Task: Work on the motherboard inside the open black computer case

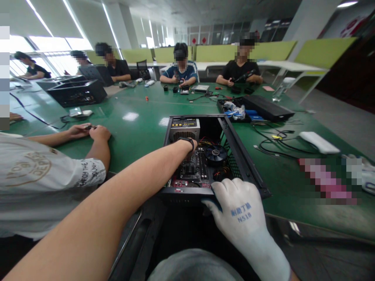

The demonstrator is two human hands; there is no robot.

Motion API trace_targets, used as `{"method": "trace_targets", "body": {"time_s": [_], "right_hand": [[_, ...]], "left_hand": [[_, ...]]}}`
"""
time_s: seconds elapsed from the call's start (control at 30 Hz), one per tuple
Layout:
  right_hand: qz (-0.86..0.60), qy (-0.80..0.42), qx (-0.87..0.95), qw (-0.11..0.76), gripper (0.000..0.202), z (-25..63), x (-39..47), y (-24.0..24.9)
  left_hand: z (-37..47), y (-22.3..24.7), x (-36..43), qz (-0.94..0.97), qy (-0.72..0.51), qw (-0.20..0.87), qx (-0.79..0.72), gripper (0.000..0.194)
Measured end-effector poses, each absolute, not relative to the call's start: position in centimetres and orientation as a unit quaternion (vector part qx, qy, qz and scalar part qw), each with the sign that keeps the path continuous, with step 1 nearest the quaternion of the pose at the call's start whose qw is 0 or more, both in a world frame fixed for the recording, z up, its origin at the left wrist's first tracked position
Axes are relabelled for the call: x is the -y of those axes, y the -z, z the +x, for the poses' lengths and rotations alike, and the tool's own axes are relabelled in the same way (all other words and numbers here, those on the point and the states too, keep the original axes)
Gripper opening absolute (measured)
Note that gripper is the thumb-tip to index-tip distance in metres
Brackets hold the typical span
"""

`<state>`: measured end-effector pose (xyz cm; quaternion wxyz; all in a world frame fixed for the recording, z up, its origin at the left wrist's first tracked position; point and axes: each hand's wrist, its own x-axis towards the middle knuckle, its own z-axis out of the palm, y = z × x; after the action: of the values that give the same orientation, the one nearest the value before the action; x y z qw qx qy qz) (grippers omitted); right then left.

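An open black computer case (249,160) lies in front of me, partly over the table's near edge. Inside are a power supply (187,124), a motherboard (189,171) and a round black fan (216,153). My bare left hand (191,147), with a dark band at the wrist, reaches into the case between the power supply and the fan; its fingers are hidden. My right hand (236,199), in a white glove with blue print, is closed over the near rim of the case, thumb outside.
A person's bare hands (93,130) are on the table at left. A tool tray (252,115), cables (272,142) and a white pouch (319,142) lie to the right. Another black case (77,93) stands at the back left. Several people sit across the green table (137,132).
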<state>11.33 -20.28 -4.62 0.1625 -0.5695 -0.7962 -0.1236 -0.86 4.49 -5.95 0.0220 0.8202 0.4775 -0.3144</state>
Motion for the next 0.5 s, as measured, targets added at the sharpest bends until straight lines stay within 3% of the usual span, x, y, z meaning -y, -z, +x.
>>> {"method": "trace_targets", "body": {"time_s": [0.3,0.5], "right_hand": [[-0.571,0.126,0.796,0.158,0.025,11.34,20.28,4.58],[-0.568,0.125,0.798,0.155,0.024,11.33,20.31,4.45]], "left_hand": [[-1.23,5.52,-4.18,0.824,0.309,0.02,-0.474,0.075],[-1.2,5.56,-4.19,0.828,0.311,0.018,-0.467,0.07]]}}
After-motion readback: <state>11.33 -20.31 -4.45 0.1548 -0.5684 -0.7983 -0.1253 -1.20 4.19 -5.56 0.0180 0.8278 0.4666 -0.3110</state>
